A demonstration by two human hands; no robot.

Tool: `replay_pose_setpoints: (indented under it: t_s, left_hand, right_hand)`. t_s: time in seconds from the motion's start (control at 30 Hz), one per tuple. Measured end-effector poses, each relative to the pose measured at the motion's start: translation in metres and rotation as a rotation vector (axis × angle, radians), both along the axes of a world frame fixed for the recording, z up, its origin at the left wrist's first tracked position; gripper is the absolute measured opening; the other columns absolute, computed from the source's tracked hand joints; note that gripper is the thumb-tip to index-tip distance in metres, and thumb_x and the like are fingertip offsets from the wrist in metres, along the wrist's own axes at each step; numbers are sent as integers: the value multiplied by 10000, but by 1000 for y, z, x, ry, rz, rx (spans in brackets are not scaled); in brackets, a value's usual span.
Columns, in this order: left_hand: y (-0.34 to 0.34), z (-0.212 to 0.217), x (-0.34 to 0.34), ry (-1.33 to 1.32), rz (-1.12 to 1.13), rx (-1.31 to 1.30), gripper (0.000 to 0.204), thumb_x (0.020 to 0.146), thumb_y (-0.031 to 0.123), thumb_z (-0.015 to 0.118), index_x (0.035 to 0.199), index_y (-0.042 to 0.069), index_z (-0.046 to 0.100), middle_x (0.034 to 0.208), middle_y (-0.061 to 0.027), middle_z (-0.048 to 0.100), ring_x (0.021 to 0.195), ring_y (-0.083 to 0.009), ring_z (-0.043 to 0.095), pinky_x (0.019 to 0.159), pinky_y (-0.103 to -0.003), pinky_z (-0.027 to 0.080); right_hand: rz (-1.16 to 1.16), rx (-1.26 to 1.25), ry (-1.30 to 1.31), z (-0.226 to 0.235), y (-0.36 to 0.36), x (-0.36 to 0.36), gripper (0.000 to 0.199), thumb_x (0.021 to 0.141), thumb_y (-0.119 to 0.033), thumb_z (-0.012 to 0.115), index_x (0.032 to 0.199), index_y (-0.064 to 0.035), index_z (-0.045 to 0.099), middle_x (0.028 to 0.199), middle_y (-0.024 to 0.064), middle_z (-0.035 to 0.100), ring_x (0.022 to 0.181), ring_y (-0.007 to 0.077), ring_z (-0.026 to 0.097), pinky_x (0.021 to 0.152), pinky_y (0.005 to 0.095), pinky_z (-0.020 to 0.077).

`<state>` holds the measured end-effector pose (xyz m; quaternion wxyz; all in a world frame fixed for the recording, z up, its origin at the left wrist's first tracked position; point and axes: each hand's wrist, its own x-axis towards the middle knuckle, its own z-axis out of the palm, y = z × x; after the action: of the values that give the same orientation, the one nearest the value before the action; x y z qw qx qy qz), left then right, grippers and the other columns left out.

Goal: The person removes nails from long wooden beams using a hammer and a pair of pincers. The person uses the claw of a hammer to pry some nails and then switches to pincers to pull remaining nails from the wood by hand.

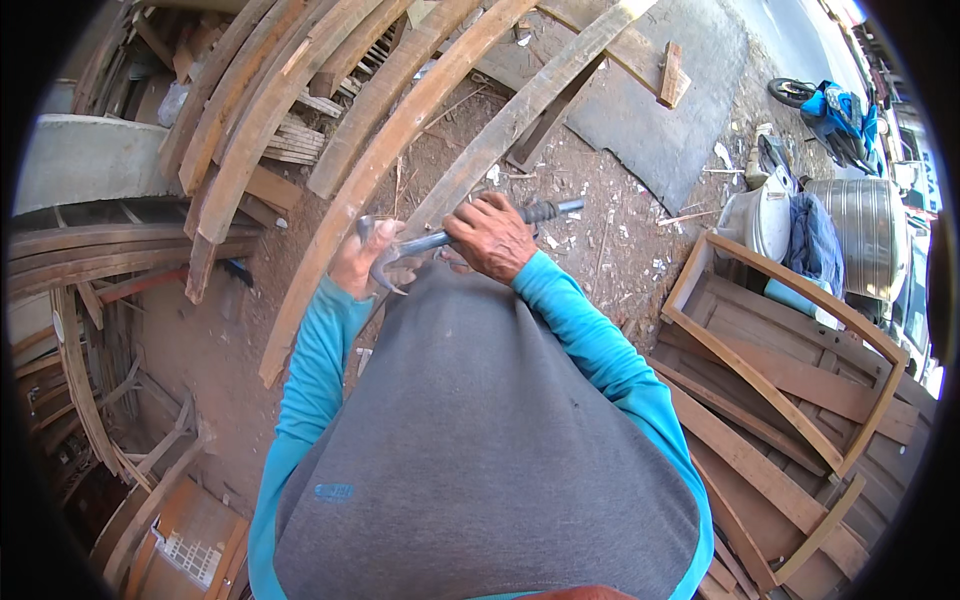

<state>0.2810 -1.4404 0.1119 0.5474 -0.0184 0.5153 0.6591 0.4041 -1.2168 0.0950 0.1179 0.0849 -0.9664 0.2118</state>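
A metal claw hammer (pixel 428 243) lies crosswise in front of my body, its curved claw to the left and its dark grip end to the right. My right hand (pixel 492 236) is closed around the hammer's shaft. At the hammer's head, my left hand (pixel 362 258) is closed, with thumb and fingers about the metal; part of its grip is hidden. Beyond my hands a long grey-brown wooden beam (pixel 520 112) stretches away, its near end hidden behind my hands and shirt. Just left of it runs a curved wooden beam (pixel 385 165).
Several more beams (pixel 250 130) are stacked at the upper left. Wooden frames (pixel 790 270) and panels lie at the right, near a metal drum (pixel 858 238) and a white bucket (pixel 762 222). A grey sheet (pixel 665 120) covers ground at the back; a blue motorcycle (pixel 840 120) stands far right.
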Motion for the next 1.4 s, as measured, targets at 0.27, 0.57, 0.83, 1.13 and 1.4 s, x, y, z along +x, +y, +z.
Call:
replay_pose_setpoints:
  t_s: [0.27, 0.57, 0.83, 1.13, 1.4]
  left_hand:
    - [-41, -45, 53, 120, 475, -175, 391, 888, 349, 731, 1032, 42, 536, 876, -117, 633, 657, -124, 600, 569, -261, 491]
    - [-17, -87, 65, 80, 499, -120, 356, 898, 341, 726, 1057, 68, 561, 906, -135, 670, 653, -103, 574, 590, -246, 496]
    - [-12, -85, 104, 182, 240, -23, 480, 943, 338, 649, 1216, -47, 559, 1080, -149, 676, 949, -164, 648, 854, -313, 545]
    - [-19, -53, 120, 597, -403, -178, 498, 919, 223, 643, 1344, -3, 517, 1258, -174, 624, 1166, -247, 596, 1008, -347, 443]
    - [7, -69, 40, 1528, -224, -809, 795, 724, 211, 813, 1409, 110, 422, 1129, -184, 645, 1085, -379, 606, 959, -478, 468]
  right_hand:
    - [231, 0, -49, -37, -22, -45, 103, 865, -200, 574, 938, -132, 597, 936, 70, 563, 997, 241, 574, 933, 408, 424]
    - [190, 14, -184, -48, -2, -47, 299, 803, -187, 691, 1090, -133, 630, 1118, 122, 569, 1096, 318, 560, 1028, 460, 393]
    - [-572, -624, -259, -31, -20, 35, 576, 873, -297, 715, 1306, 4, 483, 1143, 179, 578, 1042, 283, 615, 830, 343, 533]
    - [-914, -1622, -494, -49, -68, 39, 339, 967, -357, 577, 981, -30, 492, 788, 79, 555, 619, 177, 595, 540, 332, 510]
    - [-1004, -1790, -522, -46, -53, 55, 271, 977, -349, 583, 1005, -106, 468, 714, -18, 426, 548, 76, 410, 467, 241, 353]
